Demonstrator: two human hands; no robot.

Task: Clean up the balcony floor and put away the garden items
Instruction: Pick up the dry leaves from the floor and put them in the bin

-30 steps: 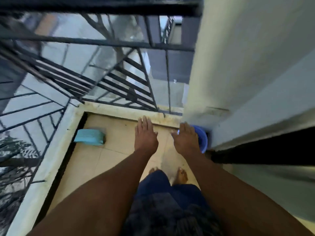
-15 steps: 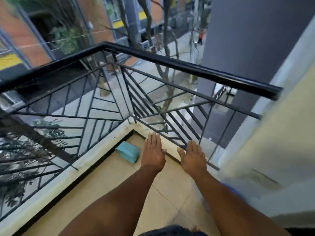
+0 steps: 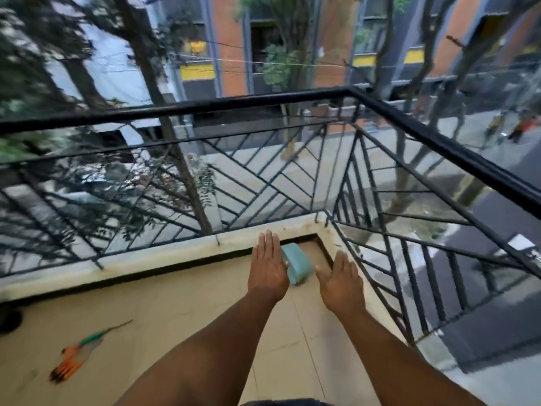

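Orange-and-green hand tool (image 3: 76, 356) is lying far left on the balcony floor (image 3: 175, 312), looking light and stiff; take it by the handle. Left hand (image 3: 268, 266) is reaching out flat, fingers straight, grip holding nothing. Teal box (image 3: 297, 263) is sitting in the railing (image 3: 348, 93) corner between the hands, probably light rigid plastic; take it by the long sides. Right hand (image 3: 341, 278) is likewise spread and holding nothing.

an upper-floor home balcony above a city street. a black metal railing (image 3: 292, 98) with diagonal bars crosses the middle of the frame over a pale raised curb (image 3: 164, 253). beige floor tiles (image 3: 181, 312) fill the lower part. trees and orange-and-grey buildings (image 3: 330, 39) fill the top.
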